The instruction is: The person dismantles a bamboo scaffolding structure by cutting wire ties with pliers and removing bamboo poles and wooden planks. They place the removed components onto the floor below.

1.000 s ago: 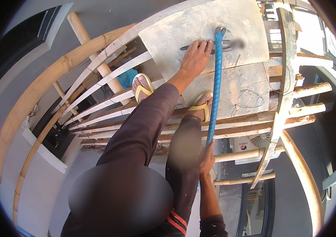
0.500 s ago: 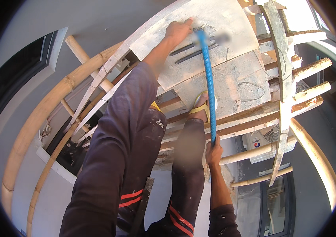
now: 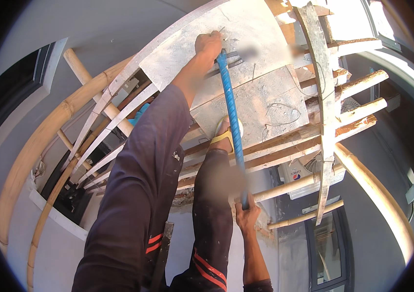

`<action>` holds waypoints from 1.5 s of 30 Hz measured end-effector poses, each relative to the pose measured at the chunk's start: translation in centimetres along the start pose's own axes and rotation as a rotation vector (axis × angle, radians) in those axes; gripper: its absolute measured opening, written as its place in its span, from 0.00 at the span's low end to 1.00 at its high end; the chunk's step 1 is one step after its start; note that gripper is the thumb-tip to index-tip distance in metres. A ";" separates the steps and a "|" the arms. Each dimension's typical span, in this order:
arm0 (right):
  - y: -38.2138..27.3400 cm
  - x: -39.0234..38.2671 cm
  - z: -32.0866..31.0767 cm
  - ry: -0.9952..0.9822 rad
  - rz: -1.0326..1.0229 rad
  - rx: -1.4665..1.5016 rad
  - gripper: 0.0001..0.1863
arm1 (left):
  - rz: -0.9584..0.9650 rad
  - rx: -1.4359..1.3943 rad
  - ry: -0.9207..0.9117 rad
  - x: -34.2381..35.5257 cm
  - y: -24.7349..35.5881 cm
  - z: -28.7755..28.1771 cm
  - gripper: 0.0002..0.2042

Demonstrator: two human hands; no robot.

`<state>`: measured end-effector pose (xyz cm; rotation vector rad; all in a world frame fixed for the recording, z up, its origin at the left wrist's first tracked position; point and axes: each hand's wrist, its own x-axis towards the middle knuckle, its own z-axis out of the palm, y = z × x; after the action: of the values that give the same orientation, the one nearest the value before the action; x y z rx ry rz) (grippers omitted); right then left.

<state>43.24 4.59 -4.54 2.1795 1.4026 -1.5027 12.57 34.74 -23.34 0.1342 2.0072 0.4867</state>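
Note:
My right hand (image 3: 248,214) is closed around the lower end of a long rod wrapped in spiral blue tape (image 3: 230,100). The rod slants up and away over the boards. Close beside its far end is my left hand (image 3: 209,44), its fingers curled and pressed to the upper board (image 3: 178,53); what they hold, if anything, is hidden. Dark metal bars (image 3: 235,63) lie on that board, partly behind the rod and left forearm. Thin bent wire (image 3: 285,107) rests on the lower board (image 3: 265,121).
My foot in a yellow sandal (image 3: 223,138) stands at the boards' near edge. Bamboo poles (image 3: 46,131) and rough timbers (image 3: 353,87) form scaffolding with gaps through it. Below at right are an air-conditioner unit (image 3: 294,170) and a window (image 3: 329,248).
My left hand has gone from an extended finger to curled fingers by the rod's far end. The right hand has moved lower with the rod. The whole view has shifted slightly.

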 end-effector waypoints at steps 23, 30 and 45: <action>-1.0 -9.9 -7.1 0.331 0.637 0.633 0.09 | 0.543 0.650 -0.156 -13.8 -14.8 10.8 0.26; -0.3 -2.0 -5.1 0.378 0.423 0.719 0.15 | 0.832 0.958 0.306 -3.7 -12.6 1.4 0.37; -4.8 18.5 -4.0 0.368 -0.147 0.248 0.20 | 0.651 0.908 0.024 -1.4 -14.5 -1.7 0.32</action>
<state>43.43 20.67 -15.55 2.6679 1.5859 -1.4421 13.41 20.58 -27.23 1.3615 2.0403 -0.0769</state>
